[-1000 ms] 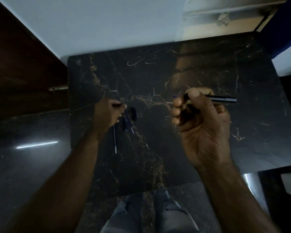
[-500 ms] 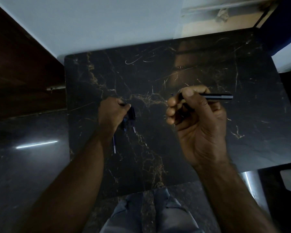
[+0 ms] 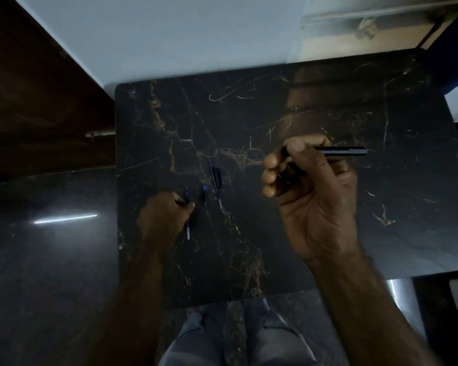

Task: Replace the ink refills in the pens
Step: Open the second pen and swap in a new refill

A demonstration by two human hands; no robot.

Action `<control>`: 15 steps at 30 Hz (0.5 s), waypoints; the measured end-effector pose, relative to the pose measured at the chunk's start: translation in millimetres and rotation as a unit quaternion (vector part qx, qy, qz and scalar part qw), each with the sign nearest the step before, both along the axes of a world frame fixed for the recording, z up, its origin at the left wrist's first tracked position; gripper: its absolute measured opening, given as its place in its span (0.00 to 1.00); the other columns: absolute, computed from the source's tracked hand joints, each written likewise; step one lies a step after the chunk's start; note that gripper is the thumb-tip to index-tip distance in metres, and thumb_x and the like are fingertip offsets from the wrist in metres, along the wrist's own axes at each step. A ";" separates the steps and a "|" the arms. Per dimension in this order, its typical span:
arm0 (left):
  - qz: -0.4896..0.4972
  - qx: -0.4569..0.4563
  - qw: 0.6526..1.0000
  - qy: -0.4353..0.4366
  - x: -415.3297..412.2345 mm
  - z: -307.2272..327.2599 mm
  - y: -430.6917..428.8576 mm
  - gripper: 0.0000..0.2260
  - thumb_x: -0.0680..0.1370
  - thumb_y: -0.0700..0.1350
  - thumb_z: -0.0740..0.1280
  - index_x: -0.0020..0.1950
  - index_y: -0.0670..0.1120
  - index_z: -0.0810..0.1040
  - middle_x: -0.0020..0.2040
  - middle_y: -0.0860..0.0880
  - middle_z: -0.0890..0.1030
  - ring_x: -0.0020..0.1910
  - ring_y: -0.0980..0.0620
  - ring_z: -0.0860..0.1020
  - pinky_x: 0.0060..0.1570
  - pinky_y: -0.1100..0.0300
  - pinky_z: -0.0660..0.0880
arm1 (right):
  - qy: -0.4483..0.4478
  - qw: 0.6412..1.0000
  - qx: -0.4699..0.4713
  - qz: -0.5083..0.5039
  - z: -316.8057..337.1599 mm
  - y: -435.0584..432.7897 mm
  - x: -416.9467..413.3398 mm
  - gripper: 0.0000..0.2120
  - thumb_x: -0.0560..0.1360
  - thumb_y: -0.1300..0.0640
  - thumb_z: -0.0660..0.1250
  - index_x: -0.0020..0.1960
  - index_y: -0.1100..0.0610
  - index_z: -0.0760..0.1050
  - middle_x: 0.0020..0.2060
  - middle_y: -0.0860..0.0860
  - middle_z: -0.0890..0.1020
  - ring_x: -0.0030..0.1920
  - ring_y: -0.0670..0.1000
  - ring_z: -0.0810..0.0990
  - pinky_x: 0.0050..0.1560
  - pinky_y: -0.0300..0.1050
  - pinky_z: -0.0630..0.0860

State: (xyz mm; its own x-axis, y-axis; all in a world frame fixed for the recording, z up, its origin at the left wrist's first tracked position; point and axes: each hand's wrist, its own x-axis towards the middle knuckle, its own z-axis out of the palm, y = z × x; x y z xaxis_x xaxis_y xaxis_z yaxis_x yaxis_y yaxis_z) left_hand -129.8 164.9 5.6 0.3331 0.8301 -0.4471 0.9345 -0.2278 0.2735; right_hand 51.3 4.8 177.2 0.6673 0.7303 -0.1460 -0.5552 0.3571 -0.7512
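My right hand (image 3: 312, 199) is raised above the dark marble table (image 3: 315, 109) and grips a black pen barrel (image 3: 340, 151), which points right. My left hand (image 3: 164, 215) rests low on the table, and its fingertips pinch a thin blue ink refill (image 3: 188, 229) that lies lengthwise toward me. Just to the right of it lie a small dark blue pen part (image 3: 204, 195), a second thin refill (image 3: 214, 180) and a short black cap piece (image 3: 218, 176). The pen's front end is hidden inside my right fist.
The table's left edge (image 3: 117, 180) drops to a dark glossy floor with a bright light reflection (image 3: 64, 219). A brown wooden panel (image 3: 37, 101) stands at the left and a pale wall behind. My knees in grey trousers (image 3: 236, 336) are below the near edge.
My left hand has drawn back from the small parts toward me and closed its fingertips on the left refill. My right hand still holds the pen barrel and has barely shifted.
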 end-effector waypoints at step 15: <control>0.079 -0.035 0.976 -0.199 14.0 49.3 1.4 0.06 0.82 0.47 0.71 0.46 0.49 0.83 0.36 0.53 0.83 0.34 0.55 0.82 0.40 0.50 0.83 | -0.011 1.000 -0.016 0.001 9.9 1.8 -6.7 0.05 0.78 0.62 0.67 0.43 0.58 0.80 0.35 0.56 0.82 0.32 0.53 0.80 0.29 0.44 0.76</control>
